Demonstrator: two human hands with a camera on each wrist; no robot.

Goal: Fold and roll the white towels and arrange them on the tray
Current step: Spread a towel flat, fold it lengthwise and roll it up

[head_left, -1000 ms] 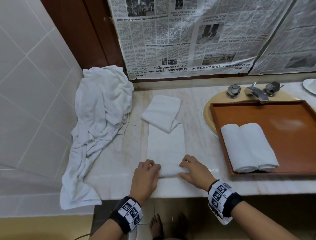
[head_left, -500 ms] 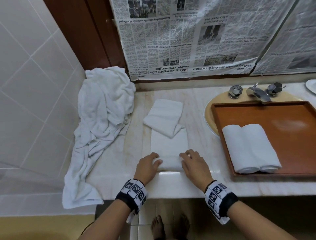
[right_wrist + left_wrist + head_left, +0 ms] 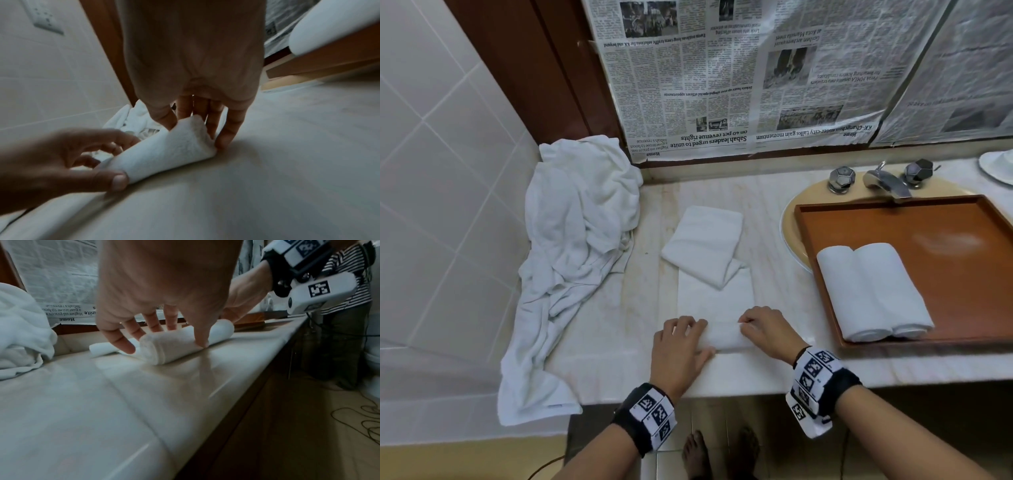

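Observation:
A white towel [image 3: 717, 301] lies flat along the marble counter, and its near end is wound into a roll [image 3: 724, 337] [image 3: 174, 347] [image 3: 166, 151]. My left hand [image 3: 681, 346] [image 3: 162, 331] grips the roll's left end, fingers curled over it and thumb at its near side. My right hand [image 3: 763, 330] [image 3: 197, 128] grips the right end the same way. A second folded towel [image 3: 703, 243] overlaps the flat towel's far end. Two rolled towels [image 3: 873, 294] lie side by side on the brown tray [image 3: 962, 274].
A heap of loose white towels [image 3: 575, 246] fills the counter's left corner and hangs over its front edge. The tray sits over a sink with a tap [image 3: 887, 183] behind it. Newspaper [image 3: 739, 75] covers the wall behind. A white dish [image 3: 998, 166] is at far right.
Both hands have rolled the towel's near end away from me, so the roll is thicker and farther from the counter's front edge, and the flat part is shorter.

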